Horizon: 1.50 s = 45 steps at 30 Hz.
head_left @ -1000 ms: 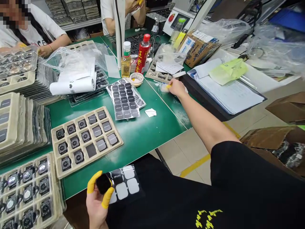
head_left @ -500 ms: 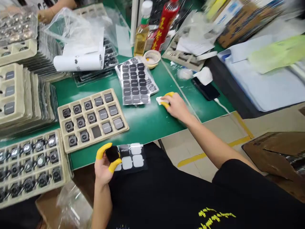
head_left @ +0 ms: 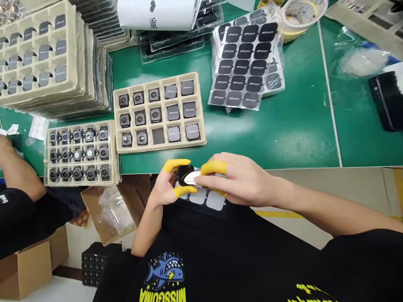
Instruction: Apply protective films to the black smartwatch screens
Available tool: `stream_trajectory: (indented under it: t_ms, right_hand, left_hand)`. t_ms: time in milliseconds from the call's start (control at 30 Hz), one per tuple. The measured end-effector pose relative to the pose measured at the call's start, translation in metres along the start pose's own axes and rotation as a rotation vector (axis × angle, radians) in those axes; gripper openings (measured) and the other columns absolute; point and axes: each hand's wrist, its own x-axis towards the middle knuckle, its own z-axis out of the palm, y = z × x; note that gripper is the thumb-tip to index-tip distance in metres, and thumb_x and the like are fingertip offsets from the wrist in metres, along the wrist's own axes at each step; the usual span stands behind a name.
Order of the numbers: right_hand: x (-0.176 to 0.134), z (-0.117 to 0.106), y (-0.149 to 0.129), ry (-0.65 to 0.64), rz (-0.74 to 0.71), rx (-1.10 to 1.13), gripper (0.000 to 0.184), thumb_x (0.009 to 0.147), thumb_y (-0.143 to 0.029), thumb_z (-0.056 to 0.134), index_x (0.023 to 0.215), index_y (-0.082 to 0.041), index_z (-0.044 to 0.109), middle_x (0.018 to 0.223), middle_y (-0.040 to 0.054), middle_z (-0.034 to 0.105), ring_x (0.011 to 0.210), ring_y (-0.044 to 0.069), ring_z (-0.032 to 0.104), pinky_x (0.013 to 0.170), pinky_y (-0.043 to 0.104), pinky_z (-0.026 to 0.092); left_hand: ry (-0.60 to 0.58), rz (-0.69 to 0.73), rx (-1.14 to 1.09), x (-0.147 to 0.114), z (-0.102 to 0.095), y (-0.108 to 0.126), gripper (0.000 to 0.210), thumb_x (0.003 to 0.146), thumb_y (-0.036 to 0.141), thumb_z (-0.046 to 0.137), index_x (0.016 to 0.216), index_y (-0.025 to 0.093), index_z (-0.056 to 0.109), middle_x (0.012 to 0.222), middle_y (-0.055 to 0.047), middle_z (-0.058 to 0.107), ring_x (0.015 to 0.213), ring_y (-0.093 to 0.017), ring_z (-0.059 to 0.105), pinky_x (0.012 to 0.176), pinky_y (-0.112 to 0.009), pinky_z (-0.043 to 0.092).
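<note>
My left hand (head_left: 170, 184), with yellow finger cots, is closed around a black smartwatch case (head_left: 183, 173), its dark face turned up. A sheet of square film stickers (head_left: 215, 200) hangs from the same hand, partly covered. My right hand (head_left: 242, 178), also in yellow cots, pinches a folded white wipe (head_left: 191, 178) and presses it against the watch face. Just beyond my hands lies a beige tray (head_left: 159, 147) with watch cases on its left and grey-covered ones on its right; one front pocket holds no watch.
Sheets of black printed stickers (head_left: 241, 67) lie at the back by tape rolls (head_left: 304, 12). Stacked trays (head_left: 94, 63) rise at left, with another watch tray (head_left: 78, 182) before them. A black phone (head_left: 388, 100) is at right. A co-worker's arm (head_left: 19, 167) shows at far left.
My right hand has come from the table at the right to my left hand, bringing the white wipe onto the watch face. The view has turned and moved closer.
</note>
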Motion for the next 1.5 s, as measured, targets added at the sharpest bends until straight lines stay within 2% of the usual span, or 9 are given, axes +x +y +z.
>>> stream_trajectory:
  t_ms: [167,333,500,633,833,967,1100,1333,1500]
  right_hand:
    - [0.002,0.010,0.003,-0.042,-0.146,0.014,0.035,0.114,-0.015,0.056,0.147,-0.021,0.067,0.097,0.0057,0.079,0.089,0.022,0.068,0.068,0.039,0.046]
    - [0.013,0.012,-0.005,-0.065,-0.270,-0.013,0.034,0.115,-0.012,0.052,0.144,-0.016,0.070,0.106,0.0071,0.083,0.091,0.022,0.069,0.065,0.041,0.042]
    - [0.020,0.009,0.004,-0.114,-0.198,-0.113,0.043,0.117,-0.013,0.044,0.150,-0.025,0.068,0.096,0.0061,0.079,0.088,0.025,0.068,0.063,0.043,0.044]
    - [0.016,-0.001,0.003,-0.126,-0.149,0.008,0.044,0.116,-0.014,0.049,0.156,-0.027,0.063,0.094,0.0050,0.077,0.088,0.025,0.069,0.065,0.042,0.047]
    - [0.028,0.004,-0.004,-0.098,-0.303,-0.008,0.034,0.117,-0.013,0.047,0.143,-0.021,0.068,0.103,0.0058,0.081,0.085,0.021,0.069,0.060,0.041,0.042]
    - [0.031,0.012,0.005,-0.144,-0.199,-0.060,0.042,0.117,-0.016,0.042,0.149,-0.028,0.068,0.089,0.0046,0.075,0.084,0.025,0.069,0.061,0.043,0.045]
    - [0.019,0.006,0.007,-0.151,-0.182,-0.040,0.043,0.117,-0.014,0.044,0.151,-0.028,0.065,0.092,0.0053,0.076,0.084,0.025,0.069,0.063,0.043,0.048]
    - [0.024,0.004,-0.007,-0.071,-0.364,-0.052,0.029,0.115,-0.010,0.051,0.132,-0.020,0.074,0.102,0.0057,0.080,0.087,0.020,0.068,0.060,0.040,0.041]
    - [0.033,0.009,-0.003,0.003,-0.351,-0.236,0.024,0.114,-0.010,0.055,0.127,-0.008,0.075,0.094,0.0074,0.076,0.085,0.020,0.065,0.062,0.037,0.042]
  left_hand:
    - [-0.043,-0.082,-0.036,-0.010,-0.003,-0.001,0.078,0.074,0.063,0.103,0.134,0.024,0.072,0.110,-0.008,0.083,0.097,-0.025,0.084,0.084,-0.034,0.069]
    - [-0.116,-0.091,-0.018,-0.015,-0.004,-0.003,0.072,0.079,0.059,0.101,0.135,0.022,0.072,0.115,-0.009,0.083,0.096,-0.023,0.082,0.085,-0.032,0.068]
    - [-0.086,-0.051,-0.052,-0.012,-0.005,0.000,0.075,0.075,0.060,0.103,0.131,0.022,0.071,0.123,-0.011,0.081,0.110,-0.029,0.083,0.093,-0.039,0.069]
    - [-0.071,-0.034,-0.098,-0.014,-0.007,0.003,0.070,0.081,0.056,0.101,0.137,0.026,0.070,0.112,-0.005,0.081,0.095,-0.023,0.081,0.083,-0.033,0.067]
    - [-0.128,-0.008,-0.005,-0.012,-0.010,0.008,0.065,0.086,0.055,0.097,0.136,0.023,0.071,0.110,-0.007,0.082,0.091,-0.022,0.081,0.078,-0.031,0.066]
    - [-0.070,0.018,-0.006,-0.011,-0.007,0.007,0.068,0.080,0.058,0.101,0.130,0.024,0.071,0.114,-0.008,0.081,0.099,-0.026,0.083,0.086,-0.036,0.069]
    - [-0.038,-0.056,-0.052,-0.016,-0.007,0.002,0.076,0.077,0.066,0.100,0.132,0.023,0.069,0.105,-0.007,0.081,0.088,-0.024,0.082,0.077,-0.034,0.068]
    - [-0.138,-0.049,-0.075,-0.014,-0.010,0.006,0.061,0.089,0.053,0.095,0.137,0.022,0.072,0.106,-0.006,0.081,0.085,-0.021,0.079,0.076,-0.032,0.066]
    - [-0.088,0.022,-0.134,-0.012,-0.011,0.005,0.072,0.076,0.049,0.106,0.134,0.023,0.073,0.108,-0.004,0.082,0.087,-0.018,0.080,0.075,-0.026,0.064]
